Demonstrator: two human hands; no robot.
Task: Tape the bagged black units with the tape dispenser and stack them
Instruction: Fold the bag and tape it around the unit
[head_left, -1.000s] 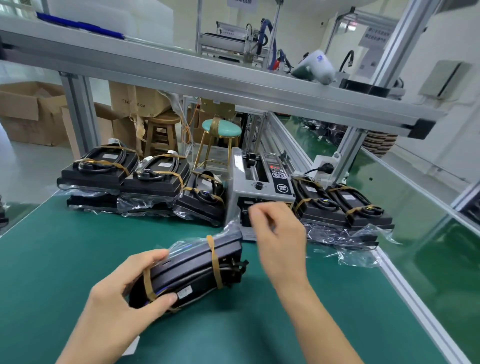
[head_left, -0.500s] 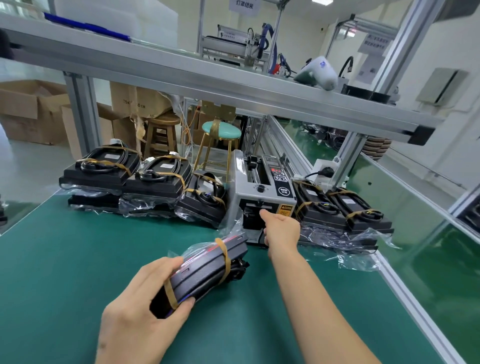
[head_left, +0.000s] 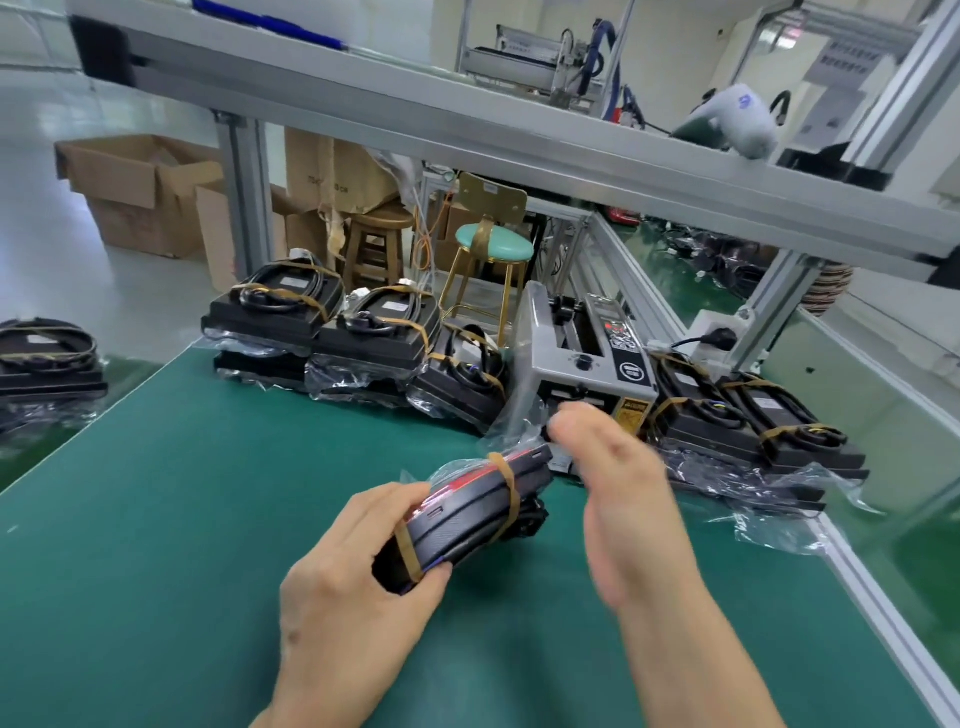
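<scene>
Taping is in hand: the left hand (head_left: 348, 587) grips the bagged black unit (head_left: 467, 512) on edge over the green worktop (head_left: 156, 519), mid-frame. The right hand (head_left: 618, 499), blurred, hovers at its three o'clock; whether it pinches tape I cannot tell. Next, tape from the tape dispenser (head_left: 587, 358) at twelve o'clock likely needs pressing over the loose bag end.

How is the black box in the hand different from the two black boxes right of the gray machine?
The held unit is tilted on edge, gripped by the left hand; the right-side units lie flat on the table. The held unit is alone; those sit side by side. All are bagged, with brown bands.
</scene>
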